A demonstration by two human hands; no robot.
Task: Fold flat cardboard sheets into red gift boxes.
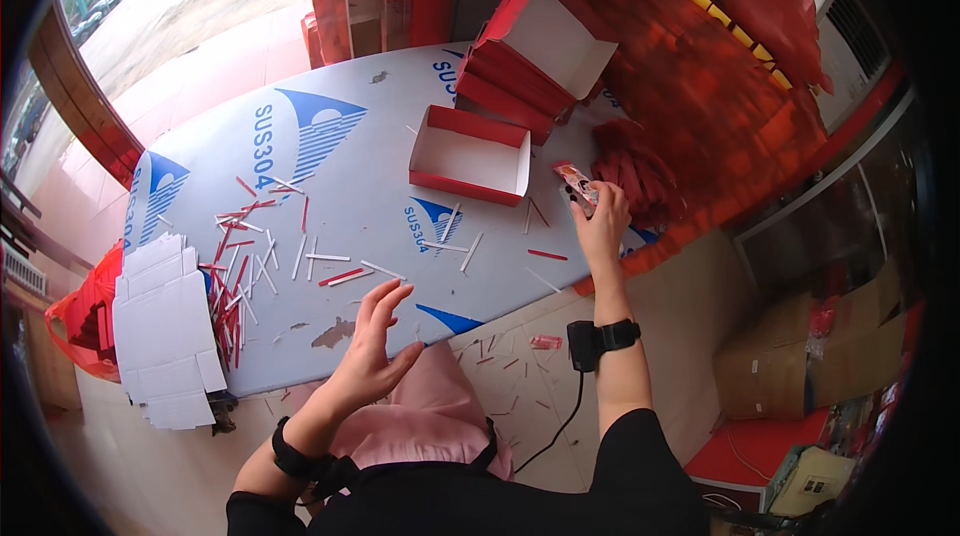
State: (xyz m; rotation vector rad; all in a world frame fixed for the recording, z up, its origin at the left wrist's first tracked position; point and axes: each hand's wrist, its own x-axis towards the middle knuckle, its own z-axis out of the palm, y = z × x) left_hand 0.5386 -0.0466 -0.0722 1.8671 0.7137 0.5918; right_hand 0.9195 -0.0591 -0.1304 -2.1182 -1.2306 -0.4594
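My right hand (604,221) grips a small printed plastic packet (573,177) near the table's right side. Dark round spots show beside the packet, but I cannot tell what they are. My left hand (377,344) hangs above the table's near edge, fingers apart and holding nothing. Between the hands and farther back sits an open red cardboard box (471,161) with a pale inside. Behind it leans a stack of nested red boxes (517,63), tilted to one side. Thin red and white card strips (238,266) lie scattered over the blue-grey covered table (360,161).
Flat white cardboard blanks (166,326) are piled at the table's left end, beside a red plastic bag (82,326). Dark red material (634,168) is heaped right of the packet, next to an orange-red sheet (697,93). A cardboard carton (780,356) stands on the right; a cable (559,423) hangs from my right wrist.
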